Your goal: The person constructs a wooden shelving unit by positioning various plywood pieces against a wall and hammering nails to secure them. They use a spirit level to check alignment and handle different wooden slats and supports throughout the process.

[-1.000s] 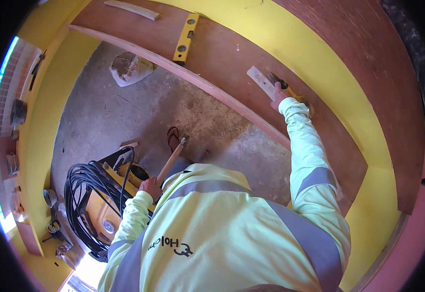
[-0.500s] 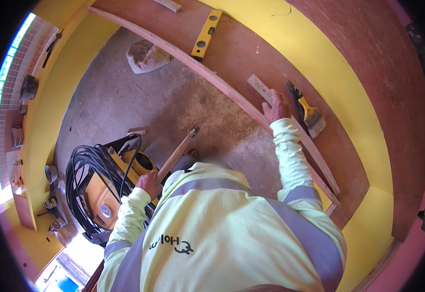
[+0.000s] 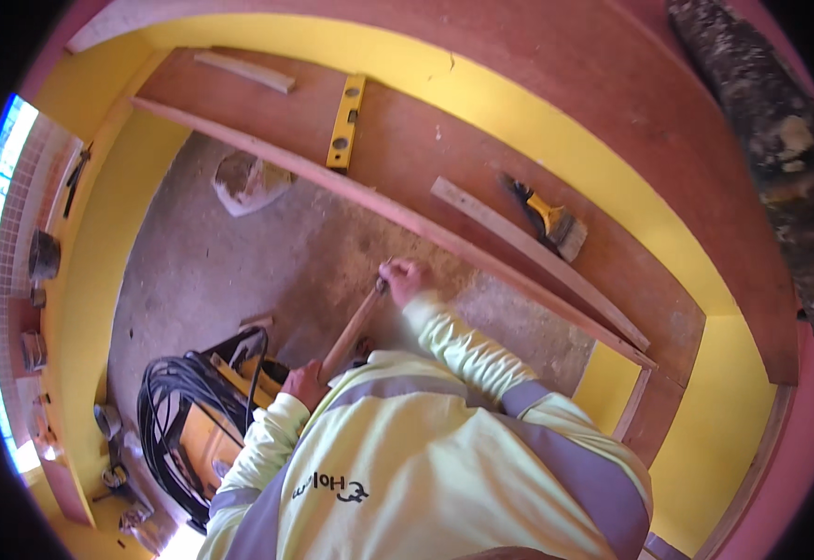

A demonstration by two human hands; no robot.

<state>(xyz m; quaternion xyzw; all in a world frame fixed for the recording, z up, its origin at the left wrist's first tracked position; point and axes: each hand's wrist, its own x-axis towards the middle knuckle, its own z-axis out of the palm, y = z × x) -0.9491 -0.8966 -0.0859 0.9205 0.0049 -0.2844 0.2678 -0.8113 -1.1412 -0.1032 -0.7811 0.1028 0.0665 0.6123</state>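
Yellow-painted walls point(image 3: 132, 219) border a grey concrete floor point(image 3: 183, 247), with a long reddish-brown wooden shelf point(image 3: 397, 159) running along the far side. Over the floor, the person's left hand point(image 3: 304, 385) has its fingers wrapped round the lower part of a hammer with a pale wooden handle point(image 3: 354, 327), which slants up and to the right, short of the shelf's front edge. At its upper end, the right hand point(image 3: 407, 280) has its fingers bent and drawn close together, right by the dark hammer head; whether they pinch something or touch the metal, I cannot tell.

Beyond the right hand, a long, light wooden strip point(image 3: 539, 259) lies slantwise on the shelf, its near end by the front edge. Behind it rests a yellow-handled brush with pale bristles point(image 3: 565, 233). Further left are a yellow spirit level point(image 3: 342, 126) and a short pale wooden piece point(image 3: 243, 71). Below the shelf sits a whitish sack point(image 3: 253, 189); left of the left hand, looped black cable point(image 3: 169, 387) hangs over a yellow machine casing point(image 3: 203, 443).
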